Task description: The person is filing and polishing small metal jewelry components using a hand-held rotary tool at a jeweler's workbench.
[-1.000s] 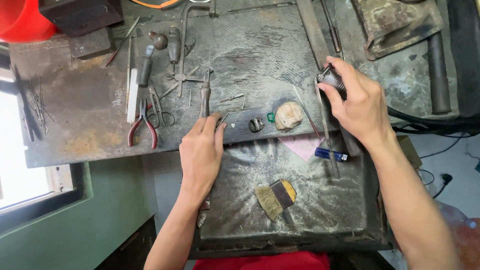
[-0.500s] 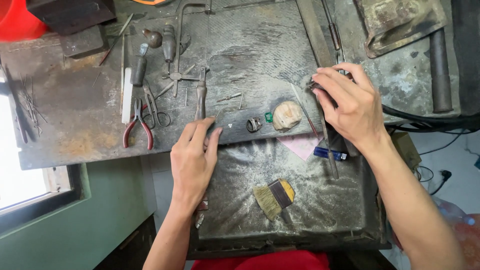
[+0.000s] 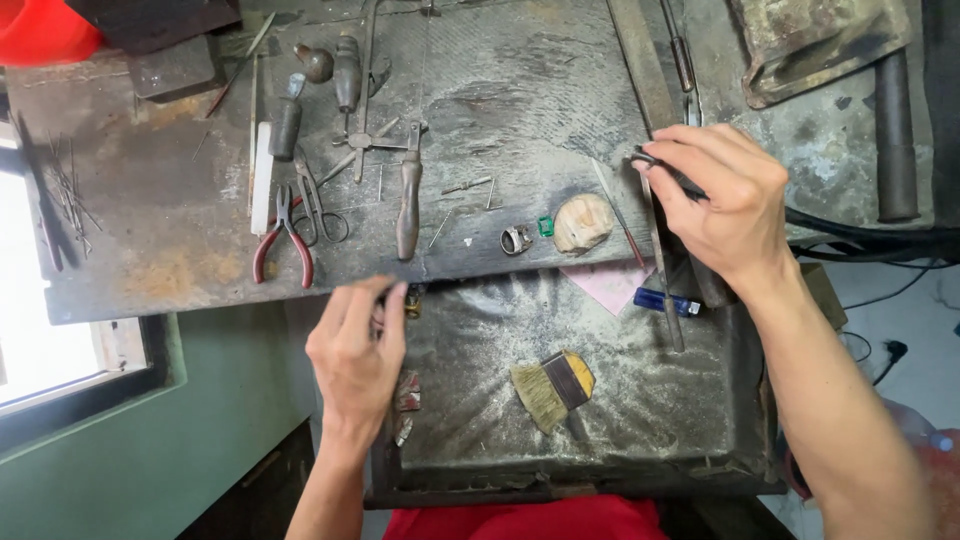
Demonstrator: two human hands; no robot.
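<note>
Pinching a thin dark tool (image 3: 668, 172) between thumb and fingertips, the right hand (image 3: 722, 205) sits at the right centre of the frame; its grip is narrow and closed on that tool. The tool's visible end points toward the upper left, its long axis running on a diagonal from the knuckles toward the tabletop (image 3: 520, 90). Its far end is hidden under the palm, so its full length cannot be told.

The left hand (image 3: 352, 350) lies at lower centre-left, fingers curled at the front edge of the tabletop. A small object seems to be held at the fingertips, beside a small brass-coloured piece (image 3: 412, 303); whether this grip is shut on anything cannot be told.

Between the two hands, on the tabletop, lie a metal ring (image 3: 516, 239), a small green stone (image 3: 545, 226) and a rounded tan lump (image 3: 583, 223), all close together. The right hand is the nearer one to this group; the group lies to the lower left of its grip.

Below the right wrist lie a pink paper square (image 3: 610, 285) and a blue cylinder (image 3: 666, 300), just beside a long file (image 3: 660, 260) standing near vertical in the frame. A short brush (image 3: 551, 388) rests in the tray (image 3: 650, 420) at lower centre. Red-handled pliers (image 3: 282, 240), scissors (image 3: 318, 205) and wooden-handled tools (image 3: 407, 195) lie at upper left. A red container (image 3: 45, 30) occupies the upper left corner.
</note>
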